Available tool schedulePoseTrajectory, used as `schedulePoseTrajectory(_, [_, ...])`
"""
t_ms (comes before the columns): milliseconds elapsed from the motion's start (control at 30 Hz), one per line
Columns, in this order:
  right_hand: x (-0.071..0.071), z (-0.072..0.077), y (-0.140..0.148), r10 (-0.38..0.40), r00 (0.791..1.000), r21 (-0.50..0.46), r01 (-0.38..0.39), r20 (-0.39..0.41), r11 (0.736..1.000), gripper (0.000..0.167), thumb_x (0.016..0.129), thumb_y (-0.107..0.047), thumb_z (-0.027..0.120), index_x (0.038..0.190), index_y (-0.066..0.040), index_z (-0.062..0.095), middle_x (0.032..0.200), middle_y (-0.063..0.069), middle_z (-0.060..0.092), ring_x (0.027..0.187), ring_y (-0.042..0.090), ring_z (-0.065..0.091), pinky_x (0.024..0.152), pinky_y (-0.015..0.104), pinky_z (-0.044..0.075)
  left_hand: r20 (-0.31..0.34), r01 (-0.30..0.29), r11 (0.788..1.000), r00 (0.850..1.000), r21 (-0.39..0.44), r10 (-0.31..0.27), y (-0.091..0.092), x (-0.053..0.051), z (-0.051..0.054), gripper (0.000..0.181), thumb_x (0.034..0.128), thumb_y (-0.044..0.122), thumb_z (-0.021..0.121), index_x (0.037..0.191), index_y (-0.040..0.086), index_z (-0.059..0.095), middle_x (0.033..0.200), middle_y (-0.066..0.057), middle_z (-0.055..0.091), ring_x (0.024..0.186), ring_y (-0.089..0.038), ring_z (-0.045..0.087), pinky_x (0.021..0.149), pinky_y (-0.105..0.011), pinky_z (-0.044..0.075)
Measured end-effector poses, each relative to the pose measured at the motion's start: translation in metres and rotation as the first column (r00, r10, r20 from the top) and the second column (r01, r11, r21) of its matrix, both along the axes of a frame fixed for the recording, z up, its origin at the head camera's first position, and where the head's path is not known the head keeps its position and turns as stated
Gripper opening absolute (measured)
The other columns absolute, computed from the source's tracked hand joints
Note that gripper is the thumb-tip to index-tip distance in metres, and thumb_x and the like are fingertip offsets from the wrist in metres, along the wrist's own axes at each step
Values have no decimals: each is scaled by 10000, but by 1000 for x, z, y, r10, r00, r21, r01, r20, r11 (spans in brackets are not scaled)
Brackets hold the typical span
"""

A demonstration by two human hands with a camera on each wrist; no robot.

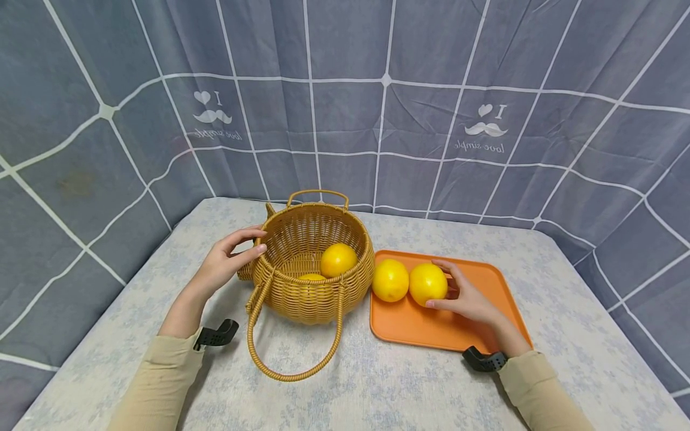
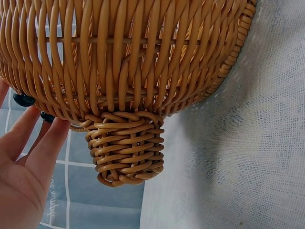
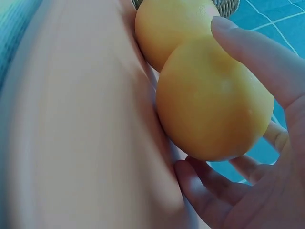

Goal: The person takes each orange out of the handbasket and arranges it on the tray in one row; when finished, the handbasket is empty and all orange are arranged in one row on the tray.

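A wicker basket (image 1: 318, 302) shaped like an animal stands on the table, its front handle folded down onto the cloth. My left hand (image 1: 229, 260) holds its left rim with thumb and fingers; the left wrist view shows the hand beside the woven snout (image 2: 126, 148) and dark eyes. Inside the basket lies an orange (image 1: 338, 260), and a second orange (image 1: 311, 277) is mostly hidden by the rim. On the orange tray (image 1: 431, 332), my right hand (image 1: 466, 296) grips one orange (image 3: 212, 102) between thumb and fingers. Another orange (image 1: 390, 280) touches it on the left.
The tray lies just right of the basket. A patterned cloth (image 1: 399, 383) covers the table. Grey curtains (image 1: 345, 120) with white lines hang behind and at both sides. Black camera mounts sit on both wrists.
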State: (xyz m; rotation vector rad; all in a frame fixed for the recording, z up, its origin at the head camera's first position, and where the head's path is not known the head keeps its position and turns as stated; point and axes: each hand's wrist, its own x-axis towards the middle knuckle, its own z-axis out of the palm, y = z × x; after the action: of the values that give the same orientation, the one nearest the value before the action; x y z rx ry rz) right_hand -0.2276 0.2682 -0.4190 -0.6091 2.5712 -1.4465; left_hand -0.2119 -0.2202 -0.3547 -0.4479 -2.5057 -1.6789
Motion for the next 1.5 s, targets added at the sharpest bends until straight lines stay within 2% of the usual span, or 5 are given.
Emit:
schedulePoseTrajectory(433, [-1,-2,-1,14,1000,7,-14,-3,1000,894,772,-177,792,1459,-126,222,1452,154,265,1210,382,437,918,411,451,-3,-1,1000,1000,-4,1,0,0,0,397,941,246,595,1287,60,540,1451,-51,386,1335,-241,319,996,-406,361])
schedulePoseTrajectory(633, [4,13,2,8,1000,-8,-8,-2,1000,845,805,-148,759,1460,-117,226,1444,212,274,1240,434,381,965,558,382,-10,3,1000,1000,15,-3,1,-1,-1,397,937,236,601,1282,50,542,1436,-62,403,1322,-235,335,1005,-422,358])
schedulePoseTrajectory(833, [0,41,0,-1,996,-12,0,-93,1000,694,855,-133,706,1424,-78,314,1426,202,321,1254,424,374,986,576,346,-14,4,1000,1000,22,-4,1,-1,-2,409,940,229,597,1284,17,530,1431,-70,405,1309,-232,347,969,-298,389])
schedulePoseTrajectory(1133, [-27,115,-49,194,954,64,-184,-227,981,557,855,-142,706,1345,-73,450,1356,97,452,1225,298,453,961,450,421,-4,2,1000,1000,20,-2,0,-1,-2,410,942,238,592,1291,32,530,1442,-65,391,1323,-234,331,1006,-440,358])
schedulePoseTrajectory(1500, [-59,180,-146,452,865,334,-369,-218,867,521,837,-285,727,1288,-121,524,1294,36,518,1189,190,472,947,397,435,-1,-4,999,1000,36,4,0,-1,-2,403,931,238,611,1280,47,547,1439,-59,396,1326,-234,327,1013,-466,342])
